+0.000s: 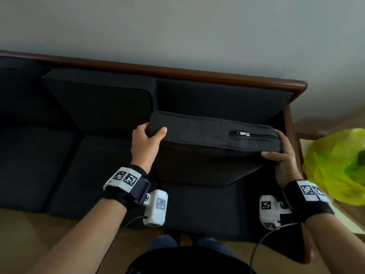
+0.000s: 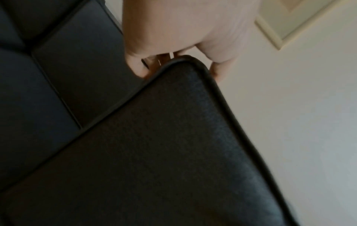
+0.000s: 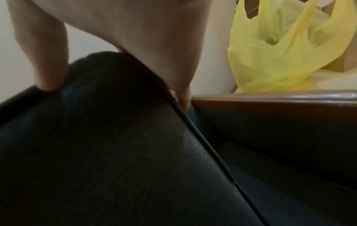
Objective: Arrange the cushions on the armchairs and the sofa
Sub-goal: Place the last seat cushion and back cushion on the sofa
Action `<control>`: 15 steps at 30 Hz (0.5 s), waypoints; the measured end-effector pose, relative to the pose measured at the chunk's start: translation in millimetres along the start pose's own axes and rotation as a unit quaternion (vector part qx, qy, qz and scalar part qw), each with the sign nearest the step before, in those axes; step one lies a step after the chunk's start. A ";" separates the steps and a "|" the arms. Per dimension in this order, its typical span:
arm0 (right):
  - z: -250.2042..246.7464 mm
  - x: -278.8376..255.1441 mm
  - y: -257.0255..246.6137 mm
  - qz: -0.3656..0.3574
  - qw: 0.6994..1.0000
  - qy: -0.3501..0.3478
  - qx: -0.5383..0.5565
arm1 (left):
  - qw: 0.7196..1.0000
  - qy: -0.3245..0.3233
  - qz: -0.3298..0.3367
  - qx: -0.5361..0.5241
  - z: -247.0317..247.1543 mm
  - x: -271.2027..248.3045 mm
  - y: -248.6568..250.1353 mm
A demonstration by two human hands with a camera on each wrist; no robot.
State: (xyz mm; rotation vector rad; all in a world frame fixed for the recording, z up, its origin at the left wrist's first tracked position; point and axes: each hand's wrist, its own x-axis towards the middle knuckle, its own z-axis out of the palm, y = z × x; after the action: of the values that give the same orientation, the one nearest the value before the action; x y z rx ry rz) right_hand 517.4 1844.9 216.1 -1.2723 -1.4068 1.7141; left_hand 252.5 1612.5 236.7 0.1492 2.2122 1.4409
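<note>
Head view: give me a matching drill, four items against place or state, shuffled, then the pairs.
Column one:
1. dark cushion
2. zipper pull
3. yellow-green plastic bag
4. wooden sofa frame

Column two:
A. runs along the top of the backrest, against the wall
B. on the upturned edge of the cushion, nearer the right hand
C. beyond the sofa's right end
D. held at both ends, left hand at the other, over the rightmost seat

Pairs: 1-D, 2-B, 3-C, 4-A
</note>
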 end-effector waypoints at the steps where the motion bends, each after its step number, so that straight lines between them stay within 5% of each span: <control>1: -1.4 -2.7 -1.3 -0.002 1.000 0.019 -0.018 | 1.000 0.003 -0.001 -0.002 4.4 -1.9 4.9; 3: -0.5 -9.5 -3.9 -0.053 0.991 0.087 -0.086 | 1.000 0.003 0.008 0.013 10.9 -7.3 13.3; 6: 12.0 -23.8 -13.9 -0.193 0.935 0.128 -0.269 | 0.997 -0.016 0.064 0.041 25.0 -23.7 27.5; 11: 60.9 -25.0 -58.6 -0.210 0.934 -0.106 -0.270 | 0.984 -0.061 0.142 0.083 65.8 -58.7 52.1; 15: 85.2 -27.6 -83.0 -0.172 0.893 -0.084 -0.407 | 0.971 -0.174 0.166 0.005 85.8 -77.7 59.1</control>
State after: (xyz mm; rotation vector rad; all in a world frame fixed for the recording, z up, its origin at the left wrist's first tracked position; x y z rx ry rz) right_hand 438.9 1809.7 302.8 -1.1562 -2.4352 1.0156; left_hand 349.4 1682.3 287.9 0.7481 1.9653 1.4394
